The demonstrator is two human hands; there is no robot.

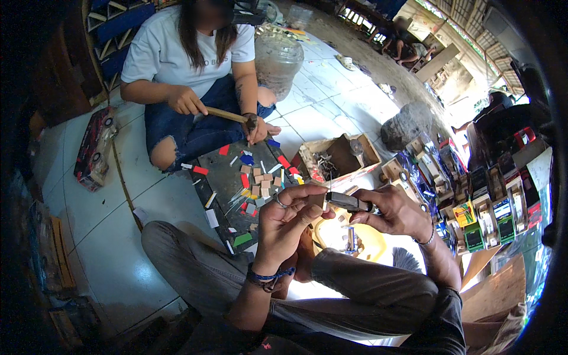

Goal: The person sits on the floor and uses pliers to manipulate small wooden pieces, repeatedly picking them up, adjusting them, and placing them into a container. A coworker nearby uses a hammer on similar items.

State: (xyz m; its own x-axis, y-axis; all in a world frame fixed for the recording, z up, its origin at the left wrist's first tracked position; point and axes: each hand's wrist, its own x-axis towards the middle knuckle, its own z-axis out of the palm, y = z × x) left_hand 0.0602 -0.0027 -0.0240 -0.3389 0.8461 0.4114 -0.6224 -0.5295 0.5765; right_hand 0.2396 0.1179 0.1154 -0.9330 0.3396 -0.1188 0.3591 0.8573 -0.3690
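My left hand [291,222] pinches a small pale wooden block [318,202] between thumb and fingers, above my crossed legs. My right hand [397,212] is closed around a pair of dark metal pliers [344,202], whose jaws meet the block's right side. A thin wire or nail seems to stand up by the jaws, too fine to make out. Beyond my left hand lies a dark low board [207,161] strewn with small wooden blocks [260,182] and red, blue, green and white pieces. Under my right hand sits a yellow bowl [378,244] with small bits inside.
Across the board a person in a white shirt [198,59] holds a hammer [228,115] over it. Past my hands stands a wooden box [337,168] with metal bits. Several toy trucks [467,216] crowd the right; another truck [96,151] rests on the left tiles.
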